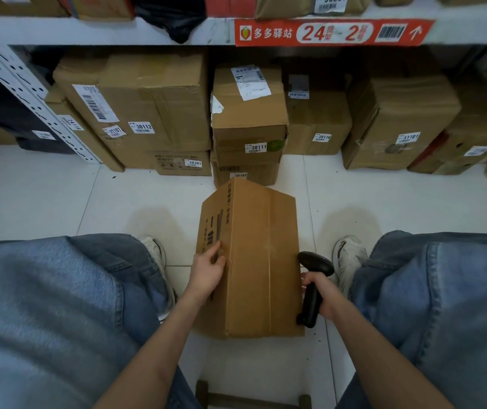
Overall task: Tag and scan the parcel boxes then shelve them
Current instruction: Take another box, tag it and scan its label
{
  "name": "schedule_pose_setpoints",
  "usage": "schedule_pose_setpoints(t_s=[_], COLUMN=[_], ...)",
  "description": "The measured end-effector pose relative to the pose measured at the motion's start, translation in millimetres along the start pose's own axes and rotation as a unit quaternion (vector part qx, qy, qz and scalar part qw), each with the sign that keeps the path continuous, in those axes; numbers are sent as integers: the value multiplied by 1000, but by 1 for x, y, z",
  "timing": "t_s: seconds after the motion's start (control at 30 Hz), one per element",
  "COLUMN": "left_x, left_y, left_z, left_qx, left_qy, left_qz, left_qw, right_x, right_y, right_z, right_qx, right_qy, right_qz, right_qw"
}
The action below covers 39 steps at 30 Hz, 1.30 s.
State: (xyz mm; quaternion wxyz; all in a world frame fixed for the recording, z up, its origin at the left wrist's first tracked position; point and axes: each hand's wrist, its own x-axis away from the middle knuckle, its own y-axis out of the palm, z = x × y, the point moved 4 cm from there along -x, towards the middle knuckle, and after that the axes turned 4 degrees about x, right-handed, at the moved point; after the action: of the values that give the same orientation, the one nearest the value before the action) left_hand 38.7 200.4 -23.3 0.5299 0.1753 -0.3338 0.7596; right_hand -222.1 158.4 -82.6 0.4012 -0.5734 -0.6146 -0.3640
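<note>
While the person sits with knees apart in blue jeans point(44, 305), a plain brown parcel box point(263, 261) stands on the white tiled floor point(59, 196) between the two white sneakers point(350, 258), its long top face running away from the body. The left hand point(207, 271) lies against the box's left face, near the printed black lettering – fingers fairly straight and pressing on the cardboard, thumb by the top edge. The right hand point(322, 293) is wrapped round the handle of a black barcode scanner point(316, 262), whose head sits just beside the box's right edge; whether it touches the cardboard is unclear. No numbered tag shows on the faces in view. Ahead, under a shelf rail carrying a red label strip point(333, 32), tagged cartons crowd the floor – one marked 30111 point(249, 113) directly beyond the parcel, one marked 30112 point(154, 107) to its left.
</note>
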Motion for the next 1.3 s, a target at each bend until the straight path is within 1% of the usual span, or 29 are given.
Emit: schedule_pose_setpoints(t_s=[0.2, 0.47, 0.57, 0.73, 0.9, 1.03, 1.17, 1.3], left_x=[12, 15, 16, 10, 8, 3, 2, 2], left_y=[1, -1, -3, -2, 4, 6, 8, 6], left_z=[4, 3, -2, -10, -26, -28, -28, -31], left_qx=[-4, 13, 1, 51, 72, 82, 31, -67], left_qy=[-2, -11, -35, -68, -76, -72, -55, -24], left_qz=[21, -10, -8, -38, -16, -38, -77, -75], left_qw=[1000, 1000, 999, 996, 994, 993, 995, 995], right_x=[5, 13, 14, 15, 15, 13, 15, 15], right_y=[2, 4, 4, 4, 2, 2, 3, 8], right_z=[1, 1, -1, -5, -7, -6, -7, -7], right_qx=[21, 15, 8, 9, 12, 8, 6, -3], right_qy=[-7, -17, -19, -31, -34, -33, -32, -39], right_qz=[5, 6, 9, 20, 25, 17, 18, 18], right_qw=[1000, 1000, 1000, 999, 999, 999, 999, 999])
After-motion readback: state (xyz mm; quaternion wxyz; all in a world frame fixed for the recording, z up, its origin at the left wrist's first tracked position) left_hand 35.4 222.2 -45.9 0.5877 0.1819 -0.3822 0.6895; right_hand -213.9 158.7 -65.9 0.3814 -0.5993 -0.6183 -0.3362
